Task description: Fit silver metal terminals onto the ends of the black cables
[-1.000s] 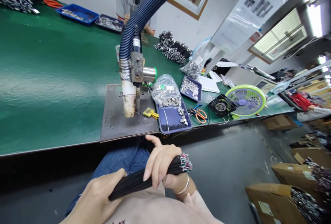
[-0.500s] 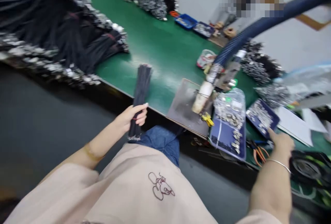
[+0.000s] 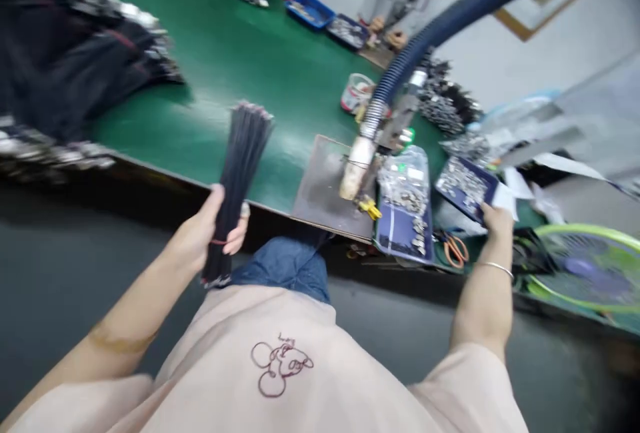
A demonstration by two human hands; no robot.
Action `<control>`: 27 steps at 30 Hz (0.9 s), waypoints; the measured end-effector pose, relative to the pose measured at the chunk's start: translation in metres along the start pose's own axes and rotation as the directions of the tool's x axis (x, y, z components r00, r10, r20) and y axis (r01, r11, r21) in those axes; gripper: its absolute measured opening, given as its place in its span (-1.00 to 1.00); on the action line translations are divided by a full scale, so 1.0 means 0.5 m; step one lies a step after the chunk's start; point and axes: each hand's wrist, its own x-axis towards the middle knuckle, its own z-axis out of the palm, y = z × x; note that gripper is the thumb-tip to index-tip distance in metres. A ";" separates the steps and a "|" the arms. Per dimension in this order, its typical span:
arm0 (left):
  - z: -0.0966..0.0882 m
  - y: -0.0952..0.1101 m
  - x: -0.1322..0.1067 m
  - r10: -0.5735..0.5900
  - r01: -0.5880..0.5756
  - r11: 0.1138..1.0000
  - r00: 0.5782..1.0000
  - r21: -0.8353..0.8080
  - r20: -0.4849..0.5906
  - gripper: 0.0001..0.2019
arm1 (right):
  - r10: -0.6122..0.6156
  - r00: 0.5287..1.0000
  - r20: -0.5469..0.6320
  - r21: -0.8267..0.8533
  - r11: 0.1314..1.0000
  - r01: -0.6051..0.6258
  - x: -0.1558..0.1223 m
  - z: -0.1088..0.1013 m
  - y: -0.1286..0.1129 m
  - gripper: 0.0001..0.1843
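Observation:
My left hand is closed around a bundle of thin black wires, held tilted at the table's front edge. A red band ties the bundle low down, by my fingers. Out to the right, my right hand grips the near right corner of a dark blue tray filled with small silvery parts; some of its fingers are hidden. Left of that tray lies another blue tray, with a clear bag of metal parts on it. Orange-handled pliers lie between the trays.
A hose with a white nozzle hangs over a grey board. Black wire bundles cover the green table at left. A green fan stands at right. Across the table another person's hands show.
The view has swung to the right, bringing the fan into sight. My left hand has risen relative to my body, still holding the wire bundle. My right hand stays at the tray's corner.

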 end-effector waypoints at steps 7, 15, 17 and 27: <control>-0.004 -0.012 0.036 -0.040 0.034 0.993 0.998 0.112 0.054 -0.41 | -0.007 0.994 0.112 0.175 0.985 -0.012 -0.068 0.016 0.061 -0.58; 0.024 -0.010 0.047 0.023 -0.022 0.992 1.000 0.121 -0.007 -0.39 | -0.213 0.973 0.093 0.330 0.928 0.171 -0.188 0.085 0.030 -0.43; 0.033 -0.007 0.050 0.032 -0.028 0.991 0.999 0.132 -0.030 -0.38 | -0.218 0.972 0.093 0.340 0.924 0.175 -0.197 0.092 0.029 -0.42; 0.078 0.020 0.047 0.020 0.013 0.983 0.984 0.182 -0.175 -0.37 | -0.207 0.975 0.077 0.436 0.887 0.154 -0.221 0.084 0.033 -0.43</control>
